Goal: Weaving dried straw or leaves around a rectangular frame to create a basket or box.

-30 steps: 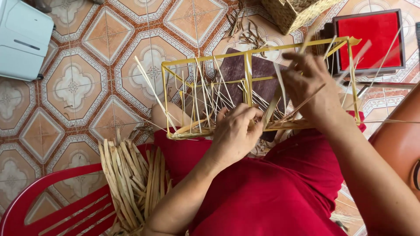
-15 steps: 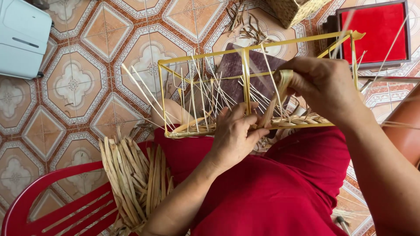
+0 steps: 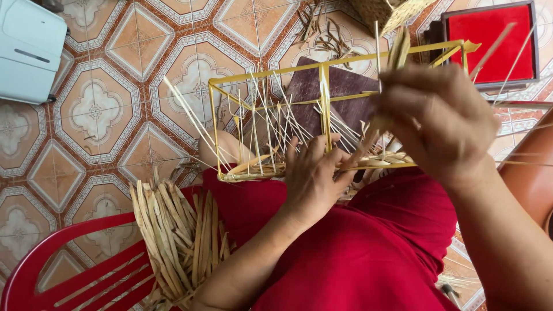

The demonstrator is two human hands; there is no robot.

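Note:
A yellow wire basket frame (image 3: 324, 106) rests on my lap, over red clothing, with thin pale straw spokes standing up through it. My left hand (image 3: 314, 175) lies against the frame's lower rail, fingers spread on the woven edge. My right hand (image 3: 440, 124) is raised close to the camera and pinches a flat dried straw strand (image 3: 397, 55) that runs up past the frame's top bar. A dark purple board (image 3: 340, 92) lies under the frame.
A bundle of dried straw strands (image 3: 178, 242) lies on a red plastic chair (image 3: 69, 270) at lower left. A white box (image 3: 29, 49) sits at top left on the patterned tile floor. A red tray (image 3: 492, 40) and a woven basket (image 3: 391, 11) are at top right.
My right hand has lifted toward the camera, pulling the straw strand upward. My left hand has stayed on the frame's lower rail. The view has drifted slightly.

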